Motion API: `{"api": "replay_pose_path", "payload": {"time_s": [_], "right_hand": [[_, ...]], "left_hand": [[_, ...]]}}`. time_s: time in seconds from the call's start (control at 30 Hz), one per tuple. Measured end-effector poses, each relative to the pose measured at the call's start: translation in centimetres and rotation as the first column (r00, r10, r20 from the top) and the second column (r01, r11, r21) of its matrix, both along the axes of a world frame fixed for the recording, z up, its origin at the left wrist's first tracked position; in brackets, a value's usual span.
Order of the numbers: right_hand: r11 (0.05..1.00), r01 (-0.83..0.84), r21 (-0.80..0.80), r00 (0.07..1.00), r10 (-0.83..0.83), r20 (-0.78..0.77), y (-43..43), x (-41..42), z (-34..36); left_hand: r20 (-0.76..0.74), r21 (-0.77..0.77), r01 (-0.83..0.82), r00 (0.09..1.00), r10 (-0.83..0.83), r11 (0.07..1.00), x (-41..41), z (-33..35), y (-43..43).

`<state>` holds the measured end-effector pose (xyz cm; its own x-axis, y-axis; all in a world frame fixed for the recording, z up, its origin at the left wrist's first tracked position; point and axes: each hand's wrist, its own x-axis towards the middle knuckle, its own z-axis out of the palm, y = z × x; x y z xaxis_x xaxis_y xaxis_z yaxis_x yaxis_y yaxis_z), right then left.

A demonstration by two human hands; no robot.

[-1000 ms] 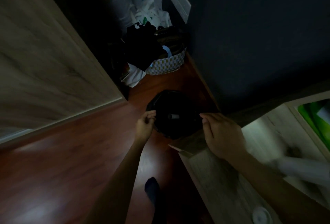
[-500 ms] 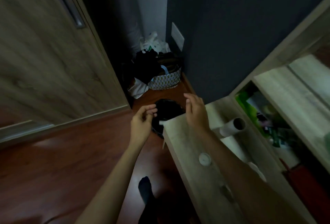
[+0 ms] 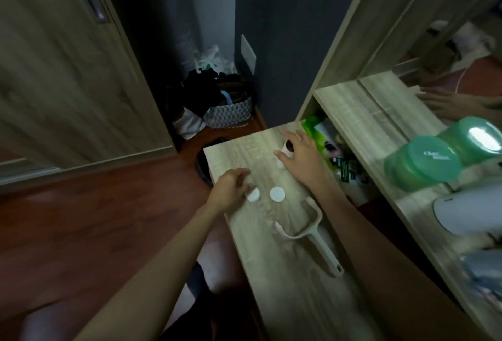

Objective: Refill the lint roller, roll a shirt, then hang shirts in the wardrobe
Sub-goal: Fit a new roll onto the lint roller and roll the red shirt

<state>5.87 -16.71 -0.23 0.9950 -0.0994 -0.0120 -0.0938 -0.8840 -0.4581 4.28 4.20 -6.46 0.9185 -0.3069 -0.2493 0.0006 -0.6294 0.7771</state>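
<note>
The lint roller handle (image 3: pixel 315 234), pale and with its fork bare, lies on the wooden desk (image 3: pixel 285 281). A white refill roll (image 3: pixel 287 149) with a dark core lies at the desk's far end. My right hand (image 3: pixel 301 158) is spread over it, thumb at its left side, fingers not closed. Two white round caps lie side by side: the left cap (image 3: pixel 253 195) and the right cap (image 3: pixel 277 193). My left hand (image 3: pixel 231 187) has its fingertips on the left cap, loosely curled.
A black bin (image 3: pixel 202 166) stands on the floor at the desk's far left corner. Beyond it sits a patterned basket (image 3: pixel 231 113) with dark clothes. The wardrobe door (image 3: pixel 68 68) is on the left. Green containers (image 3: pixel 423 162) sit on the right-hand shelf.
My view has swung from the bin to the desk. Both hands moved from above the bin onto the desk, the right onto the roll, the left to a cap.
</note>
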Motion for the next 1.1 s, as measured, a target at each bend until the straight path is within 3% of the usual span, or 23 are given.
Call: {"api": "replay_pose_path", "payload": {"time_s": [0.17,0.4,0.57,0.7,0.8,0.9,1.0,1.1], "right_hand": [[0.991,0.018,0.129,1.0,-0.02,0.015,0.2,-0.6,-1.3],[0.989,0.033,0.142,0.998,-0.039,0.042,0.4,-0.7,-1.6],[0.987,0.062,0.149,0.997,-0.066,0.025,0.0,-1.1,-1.4],[0.95,0.091,0.299,0.992,-0.113,0.058,-0.4,-2.3,-1.3],[0.868,0.094,0.488,0.977,-0.174,0.12,0.3,-4.0,-0.5],[0.734,0.108,0.671,0.968,-0.232,0.098,1.8,-5.7,0.7],[0.662,0.09,0.744,0.965,-0.244,0.1,3.0,-6.9,0.7],[0.648,0.088,0.756,0.957,-0.266,0.117,3.8,-7.4,0.2]], "left_hand": [[0.037,0.239,0.113,0.991,-0.125,0.964,-1.0,-1.0,-0.2],[0.081,0.237,0.123,0.986,-0.146,0.964,-1.1,-1.0,-0.6],[0.068,0.144,0.073,0.994,-0.084,0.987,-1.9,0.1,-1.2],[-0.007,-0.015,-0.191,0.982,0.191,0.982,-2.1,0.6,-1.4],[-0.246,-0.275,-0.476,0.875,0.417,0.835,-1.7,1.3,-2.0],[-0.396,-0.393,-0.604,0.791,0.466,0.693,-1.3,2.4,-2.5],[-0.427,-0.428,-0.63,0.773,0.47,0.648,-0.8,3.5,-2.9],[-0.449,-0.396,-0.636,0.763,0.464,0.662,-0.5,3.7,-2.8]]}}
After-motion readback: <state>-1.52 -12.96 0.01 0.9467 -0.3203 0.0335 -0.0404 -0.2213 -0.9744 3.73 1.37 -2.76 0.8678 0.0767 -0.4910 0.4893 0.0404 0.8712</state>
